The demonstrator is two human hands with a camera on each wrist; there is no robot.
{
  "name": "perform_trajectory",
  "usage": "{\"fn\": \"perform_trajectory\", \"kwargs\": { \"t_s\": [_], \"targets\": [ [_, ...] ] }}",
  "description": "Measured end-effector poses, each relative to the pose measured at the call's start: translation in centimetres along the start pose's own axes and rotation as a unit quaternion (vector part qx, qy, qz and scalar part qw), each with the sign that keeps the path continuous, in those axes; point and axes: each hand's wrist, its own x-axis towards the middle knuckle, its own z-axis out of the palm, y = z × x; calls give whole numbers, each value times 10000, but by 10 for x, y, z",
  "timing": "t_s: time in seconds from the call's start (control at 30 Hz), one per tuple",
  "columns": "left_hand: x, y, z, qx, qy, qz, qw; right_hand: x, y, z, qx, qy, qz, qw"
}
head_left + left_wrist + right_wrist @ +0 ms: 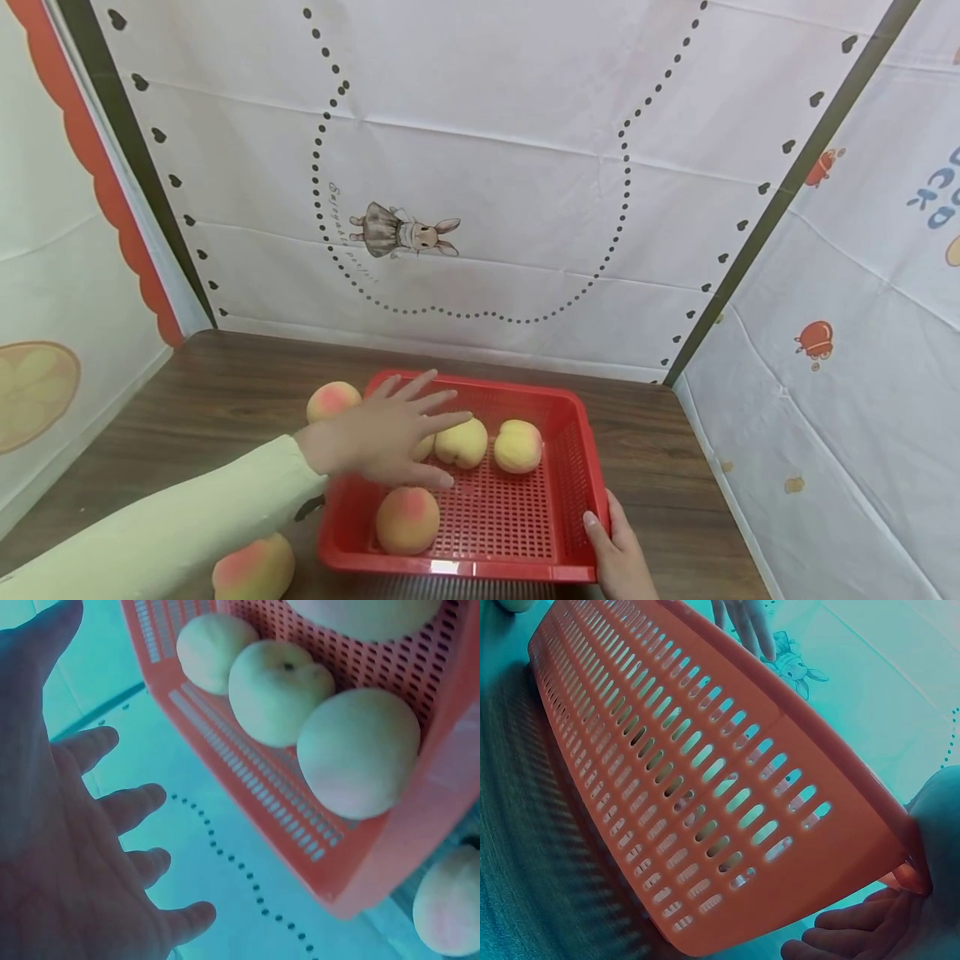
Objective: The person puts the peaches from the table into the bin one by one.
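Observation:
A red plastic basket [491, 567] with slotted walls holds several yellow-pink peaches. One peach [408, 521] lies in its near left corner; two more, a middle peach [461, 442] and a right-hand peach [517, 447], sit toward the back. Another in that row is mostly hidden behind my left hand [390, 437], which is spread over the basket's left part with fingers straight and nothing in its grasp. In the left wrist view, three peaches [358, 754] line up along the basket wall. My right hand [624, 554] grips the basket's right rim near the front corner, thumb on top.
Outside the basket, one peach [332, 401] rests on the brown wooden table [247, 375] at the back left, and another peach [255, 568] at the front left. White printed cloth walls [480, 208] enclose the table behind and on both sides.

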Motion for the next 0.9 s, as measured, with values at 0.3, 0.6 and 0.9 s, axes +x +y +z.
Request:
{"fn": "perform_trajectory", "kwargs": {
  "t_s": [0.3, 0.6, 0.9],
  "targets": [
    [-4, -36, -5, 117, 473, -694, 9964, 1, 2, -1, 39, -22, 43, 10000],
    [-10, -85, -1, -213, 758, -1500, 9855, 1, 2, 0, 79, -15, 68, 9999],
    [-15, -129, 12, -605, 760, -2051, 9739, 1, 1, 1, 66, 25, 47, 10000]
  ]
}}
